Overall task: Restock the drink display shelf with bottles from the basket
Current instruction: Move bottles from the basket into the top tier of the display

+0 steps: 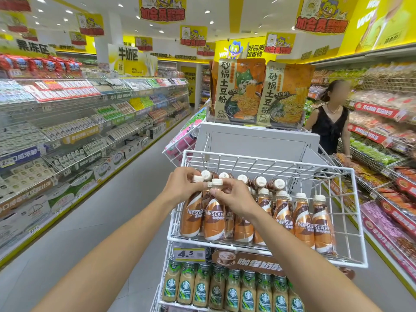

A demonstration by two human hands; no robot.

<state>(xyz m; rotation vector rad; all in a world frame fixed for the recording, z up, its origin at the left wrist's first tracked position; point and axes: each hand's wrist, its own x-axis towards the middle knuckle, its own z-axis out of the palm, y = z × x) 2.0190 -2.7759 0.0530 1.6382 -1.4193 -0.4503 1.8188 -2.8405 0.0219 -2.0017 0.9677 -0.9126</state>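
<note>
My left hand (182, 184) pinches one bottle (191, 218) by the neck, my right hand (235, 200) the next bottle (214, 219); I stand both upright, labels forward.

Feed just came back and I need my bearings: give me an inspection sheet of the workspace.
Surface: white wire shelf, front of an aisle-end stand.
Job's things: coffee bottles standing in rows, some lying behind.
Clutter: price tag, green-label bottles below, noodle packets above.
Grippers: left hand grips the leftmost bottle at its neck; right hand pinches the second bottle.
Cables: nothing seen.
Surroundings: stocked shelves both sides; a person in the right aisle.
</note>
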